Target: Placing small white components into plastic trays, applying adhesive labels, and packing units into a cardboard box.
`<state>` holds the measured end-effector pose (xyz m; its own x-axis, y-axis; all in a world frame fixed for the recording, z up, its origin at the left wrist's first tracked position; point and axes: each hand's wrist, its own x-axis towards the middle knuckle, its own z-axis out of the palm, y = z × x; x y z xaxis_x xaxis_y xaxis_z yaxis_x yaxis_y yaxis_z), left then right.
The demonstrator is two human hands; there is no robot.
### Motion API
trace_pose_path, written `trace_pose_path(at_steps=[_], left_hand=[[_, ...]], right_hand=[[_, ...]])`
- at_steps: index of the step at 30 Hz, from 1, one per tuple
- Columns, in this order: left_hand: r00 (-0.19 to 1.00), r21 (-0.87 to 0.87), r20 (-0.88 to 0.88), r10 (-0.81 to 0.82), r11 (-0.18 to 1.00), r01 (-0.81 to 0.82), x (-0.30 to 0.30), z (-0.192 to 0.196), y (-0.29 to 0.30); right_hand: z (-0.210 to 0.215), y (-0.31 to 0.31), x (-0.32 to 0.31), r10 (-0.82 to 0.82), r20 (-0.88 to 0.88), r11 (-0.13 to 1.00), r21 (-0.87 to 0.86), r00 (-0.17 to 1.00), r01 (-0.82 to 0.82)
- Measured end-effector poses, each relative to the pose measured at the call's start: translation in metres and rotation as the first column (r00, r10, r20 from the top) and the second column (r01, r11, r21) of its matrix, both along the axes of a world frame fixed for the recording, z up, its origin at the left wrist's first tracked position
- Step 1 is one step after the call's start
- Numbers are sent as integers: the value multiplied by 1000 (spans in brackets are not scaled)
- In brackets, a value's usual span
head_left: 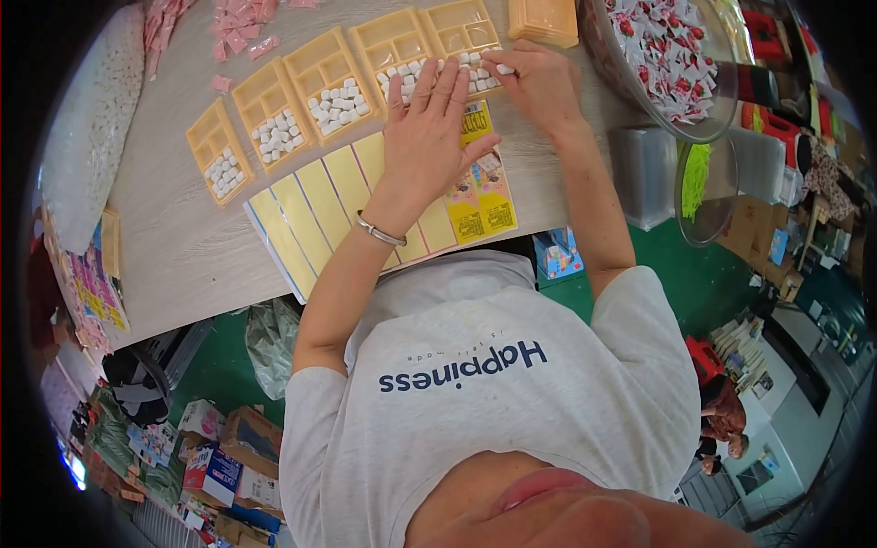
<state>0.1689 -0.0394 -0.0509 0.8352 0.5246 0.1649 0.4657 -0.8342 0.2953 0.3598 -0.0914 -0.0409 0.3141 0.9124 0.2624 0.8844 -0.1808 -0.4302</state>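
Several pale orange compartment trays (325, 57) stand in a curved row, their near sections filled with small white marshmallows (337, 106). My left hand (427, 137) lies flat with fingers outstretched over the marshmallows at the near end of the fourth tray (390, 34) from the left. At the near right corner of the rightmost tray (459, 25), my right hand (545, 87) pinches a white marshmallow (505, 68) between thumb and finger. Under my left wrist is a sheet of yellow printed labels (311, 210), partly covered by the forearm.
A large clear bowl (722, 110) of small wrapped packets stands at the right, beside a round container of green pieces (696, 180). Stacked orange trays (544, 20) sit at the back. Pink packets (239, 27) lie at the far left, near a big bag of white pieces (96, 119).
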Motion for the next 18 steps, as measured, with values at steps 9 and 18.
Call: trace_pose_path(at_steps=[9, 18], left_hand=[[627, 291, 749, -214, 957, -21, -116, 151, -24], [0, 299, 949, -316, 899, -319, -120, 196, -62]], right_hand=[[8, 13, -17, 166, -1, 981, 103, 986, -165], [2, 28, -32, 267, 313, 961, -155, 911, -228]])
